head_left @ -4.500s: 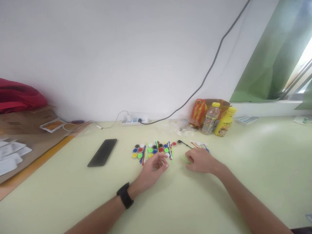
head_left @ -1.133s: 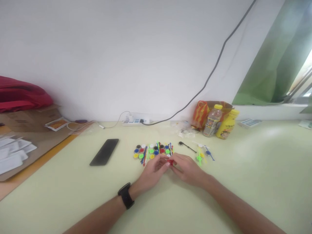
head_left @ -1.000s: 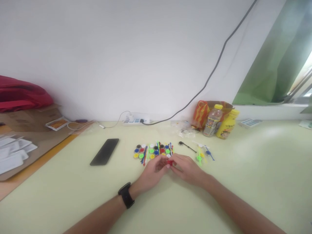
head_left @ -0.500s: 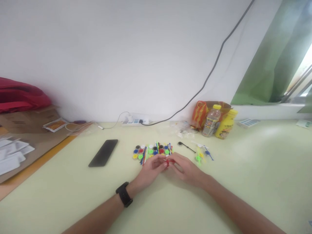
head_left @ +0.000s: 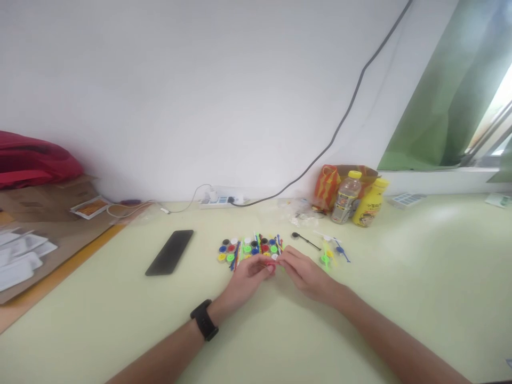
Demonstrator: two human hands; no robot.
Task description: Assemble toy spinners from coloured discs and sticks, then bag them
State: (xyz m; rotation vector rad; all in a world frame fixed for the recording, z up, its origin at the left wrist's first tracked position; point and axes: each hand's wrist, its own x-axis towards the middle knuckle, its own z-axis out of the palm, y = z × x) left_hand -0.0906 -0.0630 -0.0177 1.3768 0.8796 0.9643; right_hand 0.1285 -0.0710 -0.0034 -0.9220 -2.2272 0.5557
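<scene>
My left hand (head_left: 248,278) is closed, pinching a small red plastic spinner piece (head_left: 271,268) between thumb and fingers. My right hand (head_left: 304,272) meets it from the other side, its fingertips closed on the thin red strip of the same piece. How its parts join is hidden by the fingers. Just beyond the hands lie several coloured round discs (head_left: 231,248) and bundles of thin coloured arrow strips (head_left: 257,242). To the right of my right hand rest a black disc with an arrow strip (head_left: 306,240) and several blue, green, white and yellow ones (head_left: 328,255).
A black phone (head_left: 170,252) lies left of the discs. Along the wall are a power strip (head_left: 220,200), a plastic bag (head_left: 300,212), a clear bottle (head_left: 346,198) and a yellow bottle (head_left: 370,204). A cardboard box (head_left: 46,200) and white packets (head_left: 24,253) occupy the left.
My right fingertips have shifted slightly along the red piece, and its thin strip now spans level between both hands. Nothing else on the table has moved.
</scene>
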